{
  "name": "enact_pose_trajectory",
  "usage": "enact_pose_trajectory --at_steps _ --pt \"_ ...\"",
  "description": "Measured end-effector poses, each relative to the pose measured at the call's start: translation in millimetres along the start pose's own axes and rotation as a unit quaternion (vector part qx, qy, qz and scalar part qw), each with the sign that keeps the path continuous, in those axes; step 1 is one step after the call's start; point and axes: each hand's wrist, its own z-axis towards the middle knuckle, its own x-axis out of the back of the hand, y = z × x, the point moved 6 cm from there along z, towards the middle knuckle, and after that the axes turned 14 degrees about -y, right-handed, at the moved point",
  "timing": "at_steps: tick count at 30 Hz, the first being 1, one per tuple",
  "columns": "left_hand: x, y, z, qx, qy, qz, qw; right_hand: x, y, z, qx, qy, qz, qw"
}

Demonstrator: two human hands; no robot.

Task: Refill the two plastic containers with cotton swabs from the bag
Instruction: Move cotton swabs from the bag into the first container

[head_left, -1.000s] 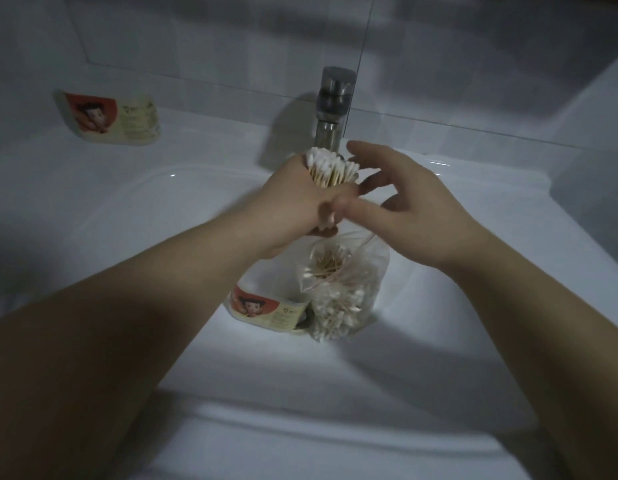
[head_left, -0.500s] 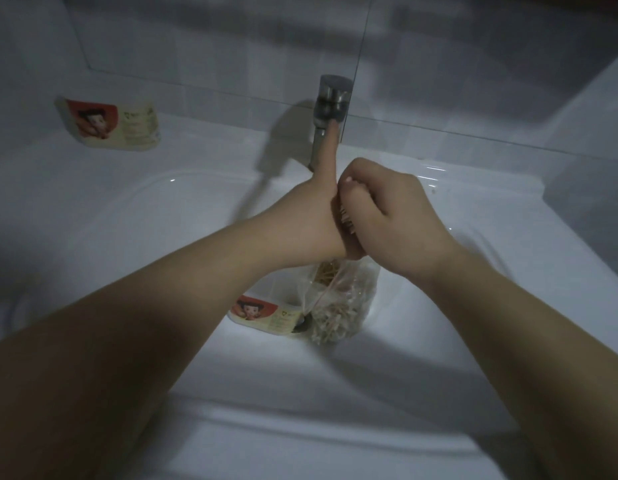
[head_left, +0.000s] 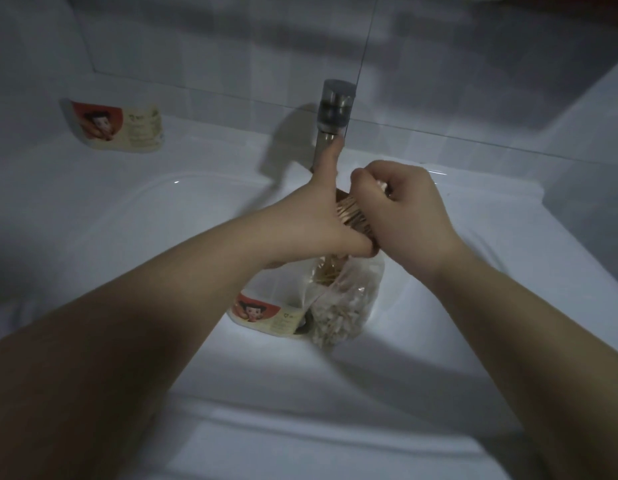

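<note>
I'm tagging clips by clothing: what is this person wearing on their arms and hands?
Nothing visible. The left hand and right hand are ungloved; both forearms are bare to the frame's edge, no sleeve in view. Neither wrist carries a watch or band, and no ring shows on the visible fingers, though the light is dim.

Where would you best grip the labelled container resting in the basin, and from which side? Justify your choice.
Probably grip the labelled container across its curved labelled wall, coming from above and from its left. The bag lies against its right side, while its left faces only bare sink. Its mouth is hidden.
</note>
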Motion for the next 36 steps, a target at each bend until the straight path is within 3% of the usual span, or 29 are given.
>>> enact_pose_trajectory --at_steps 5,8,12,24,29,36 --pt "4 3 -9 -0.027 0.064 -0.228 0.971 17 16 2 -0.058 0.093 0.117 0.987" --pt "8 -7 -1 0.007 0.179 -0.322 0.930 12 16 1 -0.060 0.119 0.075 0.988" --pt "-1 -16 -4 0.012 0.240 -0.372 0.896 -10 1 -6 -0.030 0.103 0.020 0.994" --pt "2 -5 -15 0.004 0.274 -0.333 0.902 -23 -9 -7 -0.023 0.061 0.042 0.997" --pt "15 12 -21 0.014 0.256 -0.255 0.932 -8 -11 -5 -0.043 0.086 0.072 0.993" --pt "64 58 -55 0.018 0.226 -0.155 0.962 -10 -35 -6 -0.025 0.036 -0.014 0.999"
